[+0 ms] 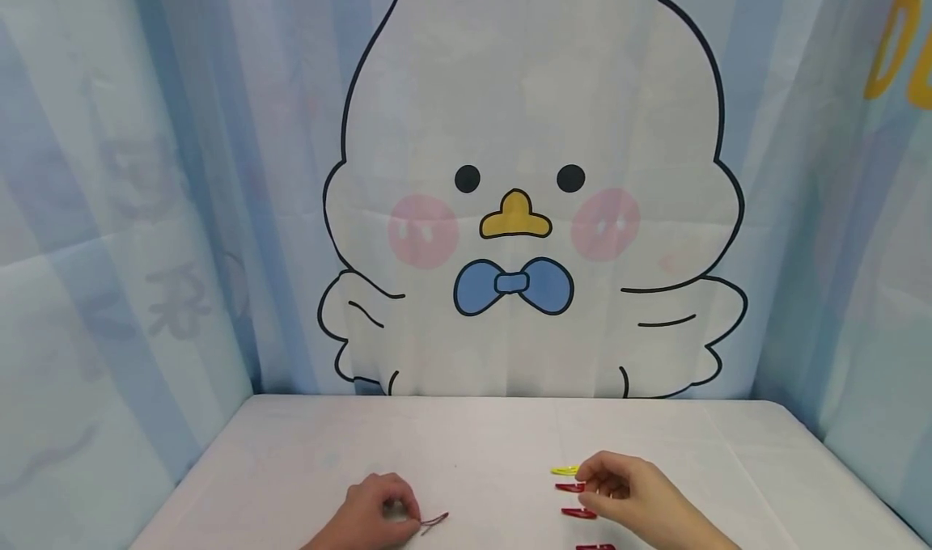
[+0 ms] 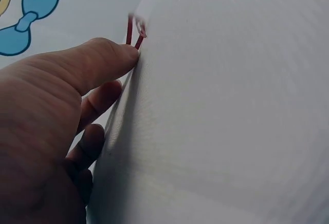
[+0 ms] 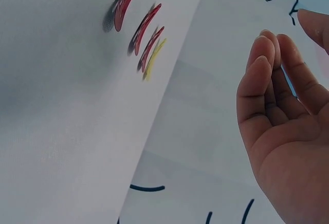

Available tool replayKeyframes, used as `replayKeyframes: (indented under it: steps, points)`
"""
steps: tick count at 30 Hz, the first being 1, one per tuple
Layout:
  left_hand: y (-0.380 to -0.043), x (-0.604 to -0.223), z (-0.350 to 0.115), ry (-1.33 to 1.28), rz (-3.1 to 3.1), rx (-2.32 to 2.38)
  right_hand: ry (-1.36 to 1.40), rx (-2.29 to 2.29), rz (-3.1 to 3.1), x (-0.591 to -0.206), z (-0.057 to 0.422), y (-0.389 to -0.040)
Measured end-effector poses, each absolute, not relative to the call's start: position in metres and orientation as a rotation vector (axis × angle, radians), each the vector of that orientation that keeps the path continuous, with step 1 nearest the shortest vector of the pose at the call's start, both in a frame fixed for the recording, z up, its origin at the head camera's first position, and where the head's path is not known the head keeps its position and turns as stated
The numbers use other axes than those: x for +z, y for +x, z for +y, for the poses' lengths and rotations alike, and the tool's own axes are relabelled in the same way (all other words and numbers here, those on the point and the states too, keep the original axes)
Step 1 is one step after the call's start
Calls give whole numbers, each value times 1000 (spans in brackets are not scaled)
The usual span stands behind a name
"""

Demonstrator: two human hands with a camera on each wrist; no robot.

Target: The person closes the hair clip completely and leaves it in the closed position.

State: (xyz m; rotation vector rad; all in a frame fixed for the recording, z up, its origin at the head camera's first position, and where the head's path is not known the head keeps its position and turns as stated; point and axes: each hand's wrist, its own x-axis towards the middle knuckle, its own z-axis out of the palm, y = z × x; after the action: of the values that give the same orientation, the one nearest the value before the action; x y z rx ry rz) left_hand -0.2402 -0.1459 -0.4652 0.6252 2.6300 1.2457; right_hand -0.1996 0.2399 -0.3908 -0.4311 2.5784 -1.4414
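Note:
Between thumb and fingertip, my left hand (image 1: 374, 511) pinches a red snap hair clip (image 1: 435, 521) over the left part of the table. In the left wrist view that hair clip (image 2: 129, 30) sticks out past the thumb, its two arms spread apart. My right hand (image 1: 628, 495) hovers by a column of hair clips, its fingers loosely bent and the thumb apart, holding nothing. A yellow hair clip (image 1: 564, 471) lies farthest back there, with red hair clips (image 1: 578, 514) in front of it. The right wrist view shows these red clips (image 3: 148, 29) apart from the hand.
A white-covered table (image 1: 495, 445) spreads under both hands. Behind it hangs a curtain (image 1: 524, 340) printed with a cartoon bird, and further curtain panels close in the left and right sides.

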Motion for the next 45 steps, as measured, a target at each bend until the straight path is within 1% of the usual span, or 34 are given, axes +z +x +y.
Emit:
replayKeyframes:
  steps: [6, 13, 24, 31, 45]
  points:
    - [-238, -464, -146, 524, 2567, 1357, -413, -1451, 2572, -391, 239, -200]
    - [-239, -463, -144, 469, 2488, 1507, -390, -1457, 2554, -393, 240, -200]
    - [-240, -451, -138, 390, 2448, 1624, -475, -1468, 2571, -393, 239, -201]
    - [-238, -440, -122, 430, 2520, 1675, -549, -1489, 2617, -387, 230, -202]
    - [-241, -418, -97, 522, 2482, 1798, -597, -1590, 2621, -378, 209, -208]
